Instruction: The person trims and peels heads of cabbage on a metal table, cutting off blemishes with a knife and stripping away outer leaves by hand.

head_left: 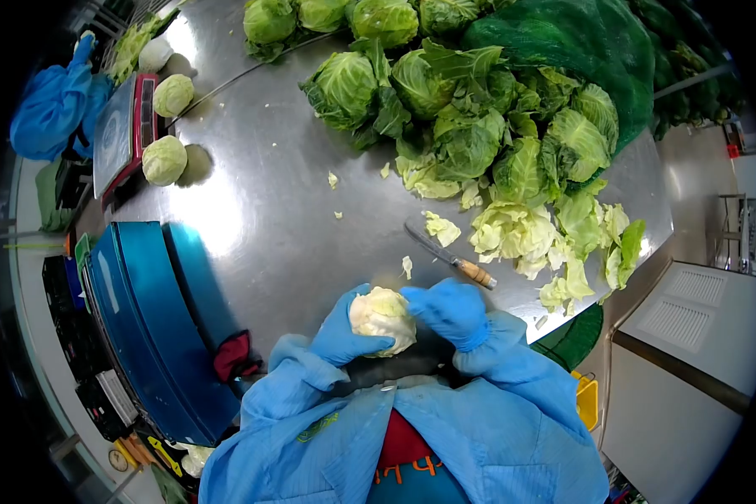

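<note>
A pale, peeled cabbage (pixel 381 322) is cradled in my blue-gloved left hand (pixel 341 331), close to my body at the table's near edge. The fingers and thumb of that hand wrap around its left side. At the cabbage's upper right is my gloved right hand (pixel 451 312), slightly blurred, with its fingers curled in and the tips against or very near the cabbage. What those fingers hold, if anything, is hidden. Just beyond lies a knife (pixel 474 272) with a wooden handle, its blade pointing away to the left. Small leaf scraps (pixel 406 267) are scattered nearby.
Several leafy cabbages (pixel 469 143) are heaped at the back right beside a green net bag (pixel 571 59). Loose leaves (pixel 521 235) lie in front. To the left are trimmed cabbages (pixel 165 160), a scale (pixel 119 134) and a blue bin (pixel 147 319). Another person's blue sleeve (pixel 55 105) shows far left.
</note>
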`<move>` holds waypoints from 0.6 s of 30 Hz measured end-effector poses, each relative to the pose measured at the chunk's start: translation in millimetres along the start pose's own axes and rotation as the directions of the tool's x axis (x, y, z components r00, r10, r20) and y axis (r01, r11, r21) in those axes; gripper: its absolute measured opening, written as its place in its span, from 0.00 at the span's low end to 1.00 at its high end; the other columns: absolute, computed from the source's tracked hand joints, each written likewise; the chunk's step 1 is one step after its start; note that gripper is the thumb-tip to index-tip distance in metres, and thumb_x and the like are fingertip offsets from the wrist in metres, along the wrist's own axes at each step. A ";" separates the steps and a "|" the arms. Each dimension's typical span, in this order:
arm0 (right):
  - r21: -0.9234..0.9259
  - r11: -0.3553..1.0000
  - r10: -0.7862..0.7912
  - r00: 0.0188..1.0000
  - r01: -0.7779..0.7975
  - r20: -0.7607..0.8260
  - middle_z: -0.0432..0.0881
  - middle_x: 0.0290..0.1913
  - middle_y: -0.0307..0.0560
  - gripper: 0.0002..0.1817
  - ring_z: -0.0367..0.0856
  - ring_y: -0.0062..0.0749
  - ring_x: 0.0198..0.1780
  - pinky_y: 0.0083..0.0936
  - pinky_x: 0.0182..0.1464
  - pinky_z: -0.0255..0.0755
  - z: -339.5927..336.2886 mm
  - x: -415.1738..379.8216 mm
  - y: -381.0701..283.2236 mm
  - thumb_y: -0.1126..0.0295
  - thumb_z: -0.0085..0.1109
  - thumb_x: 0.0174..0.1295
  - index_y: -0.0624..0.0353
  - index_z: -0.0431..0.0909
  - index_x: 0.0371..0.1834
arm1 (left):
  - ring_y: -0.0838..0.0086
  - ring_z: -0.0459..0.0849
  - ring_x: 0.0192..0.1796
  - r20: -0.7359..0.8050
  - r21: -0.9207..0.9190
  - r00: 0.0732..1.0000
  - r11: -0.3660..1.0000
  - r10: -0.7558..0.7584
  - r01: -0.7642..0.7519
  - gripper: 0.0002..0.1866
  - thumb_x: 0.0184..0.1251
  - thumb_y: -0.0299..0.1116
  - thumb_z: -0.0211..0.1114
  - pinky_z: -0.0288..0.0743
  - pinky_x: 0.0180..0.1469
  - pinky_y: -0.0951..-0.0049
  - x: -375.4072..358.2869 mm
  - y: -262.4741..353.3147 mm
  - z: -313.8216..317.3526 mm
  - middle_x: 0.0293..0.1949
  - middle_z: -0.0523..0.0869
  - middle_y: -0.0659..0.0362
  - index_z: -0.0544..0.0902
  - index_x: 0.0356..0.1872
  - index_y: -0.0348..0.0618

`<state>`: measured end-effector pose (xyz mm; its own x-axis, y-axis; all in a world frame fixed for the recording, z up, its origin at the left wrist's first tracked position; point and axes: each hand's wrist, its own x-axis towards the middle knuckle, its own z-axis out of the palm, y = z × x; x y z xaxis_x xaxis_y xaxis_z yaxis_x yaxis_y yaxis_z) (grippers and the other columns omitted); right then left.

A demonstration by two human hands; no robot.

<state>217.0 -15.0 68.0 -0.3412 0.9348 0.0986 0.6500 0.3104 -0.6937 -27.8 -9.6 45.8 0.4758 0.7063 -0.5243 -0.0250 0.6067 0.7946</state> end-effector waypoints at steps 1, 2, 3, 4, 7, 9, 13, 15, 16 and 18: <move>0.252 0.966 0.096 0.985 -0.056 -0.146 0.82 0.34 0.43 0.17 0.82 0.35 0.35 0.29 0.41 0.76 -3.4 -1.7 3.2 0.63 0.64 0.63 0.51 0.82 0.55 | 0.68 0.74 0.64 0.008 -0.032 1.000 0.999 0.011 -0.011 0.54 0.43 0.34 0.85 0.70 0.66 0.65 -5.2 2.1 1.5 0.62 0.74 0.52 0.59 0.70 0.32; 0.494 0.866 0.228 0.938 -0.074 -0.260 0.83 0.37 0.43 0.17 0.82 0.32 0.37 0.28 0.43 0.76 -7.2 -1.9 5.7 0.65 0.65 0.63 0.52 0.81 0.56 | 0.68 0.73 0.65 0.017 -0.062 1.000 0.998 0.020 -0.019 0.55 0.43 0.34 0.85 0.69 0.67 0.65 -10.3 2.6 2.4 0.63 0.73 0.51 0.58 0.71 0.31; 0.582 0.805 0.348 0.887 -0.116 -0.304 0.83 0.40 0.42 0.19 0.82 0.31 0.41 0.27 0.46 0.76 -9.6 0.7 7.1 0.67 0.66 0.62 0.52 0.80 0.57 | 0.67 0.72 0.66 0.030 -0.044 0.998 0.998 0.054 -0.052 0.56 0.42 0.34 0.85 0.68 0.68 0.64 -13.5 -2.0 0.3 0.64 0.72 0.51 0.57 0.72 0.32; 0.669 0.731 0.461 0.818 -0.131 -0.344 0.83 0.43 0.42 0.20 0.82 0.29 0.44 0.26 0.49 0.76 -13.0 4.7 7.2 0.69 0.67 0.62 0.53 0.80 0.58 | 0.66 0.71 0.67 0.047 -0.028 0.995 0.996 0.090 -0.089 0.57 0.42 0.33 0.85 0.66 0.69 0.64 -14.9 -8.9 -2.7 0.65 0.71 0.50 0.56 0.72 0.32; 0.651 0.690 0.559 0.805 -0.317 -0.200 0.80 0.54 0.42 0.26 0.78 0.29 0.53 0.27 0.57 0.73 -22.5 13.5 6.0 0.70 0.68 0.61 0.52 0.76 0.64 | 0.65 0.69 0.69 0.082 0.007 0.988 0.991 0.133 -0.134 0.59 0.39 0.29 0.85 0.63 0.71 0.63 -21.1 -16.9 -5.2 0.67 0.69 0.51 0.55 0.73 0.34; 0.728 0.573 0.380 0.909 -0.377 0.171 0.77 0.60 0.44 0.31 0.76 0.34 0.58 0.29 0.61 0.70 -12.4 2.1 11.4 0.66 0.68 0.61 0.51 0.72 0.68 | 0.65 0.68 0.70 0.084 -0.010 0.989 0.992 0.124 -0.123 0.60 0.38 0.27 0.85 0.61 0.72 0.62 -23.7 -17.0 -4.0 0.68 0.68 0.52 0.54 0.74 0.36; 0.523 0.803 0.094 0.927 -0.286 0.362 0.75 0.62 0.47 0.34 0.72 0.41 0.60 0.33 0.66 0.65 -8.2 -3.9 -22.0 0.60 0.67 0.61 0.49 0.69 0.72 | 0.64 0.69 0.69 0.089 -0.041 0.988 0.991 0.128 -0.125 0.60 0.39 0.29 0.85 0.63 0.71 0.61 -28.9 -11.4 0.6 0.68 0.69 0.50 0.54 0.74 0.36; 0.412 0.877 0.123 0.943 -0.249 0.308 0.75 0.61 0.48 0.33 0.72 0.43 0.60 0.34 0.65 0.66 0.7 -10.5 -32.9 0.59 0.66 0.61 0.49 0.70 0.71 | 0.63 0.70 0.68 0.086 -0.039 0.986 0.990 0.140 -0.137 0.60 0.40 0.31 0.85 0.64 0.70 0.61 -30.0 -11.4 3.2 0.67 0.69 0.49 0.54 0.74 0.35; 0.404 0.880 0.145 0.951 -0.250 0.274 0.75 0.60 0.48 0.32 0.72 0.43 0.59 0.34 0.64 0.66 5.4 -16.6 -35.7 0.59 0.66 0.61 0.49 0.70 0.70 | 0.63 0.70 0.68 0.078 -0.049 0.987 0.990 0.138 -0.134 0.59 0.39 0.31 0.85 0.64 0.70 0.61 -30.6 -12.1 5.2 0.67 0.70 0.49 0.55 0.74 0.36; 0.386 0.886 0.190 0.960 -0.257 0.204 0.76 0.58 0.48 0.31 0.73 0.43 0.58 0.34 0.63 0.67 10.0 -27.7 -42.3 0.59 0.66 0.61 0.49 0.71 0.70 | 0.63 0.70 0.69 0.086 -0.008 0.986 0.989 0.146 -0.146 0.59 0.39 0.30 0.85 0.63 0.71 0.61 -31.2 -14.7 6.5 0.67 0.69 0.49 0.55 0.74 0.36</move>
<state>192.2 -55.7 87.4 -0.3428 0.9214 -0.1829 0.4014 -0.0324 -0.9153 -36.5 -42.9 52.5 0.5405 0.7534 -0.3745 -0.1011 0.5000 0.8601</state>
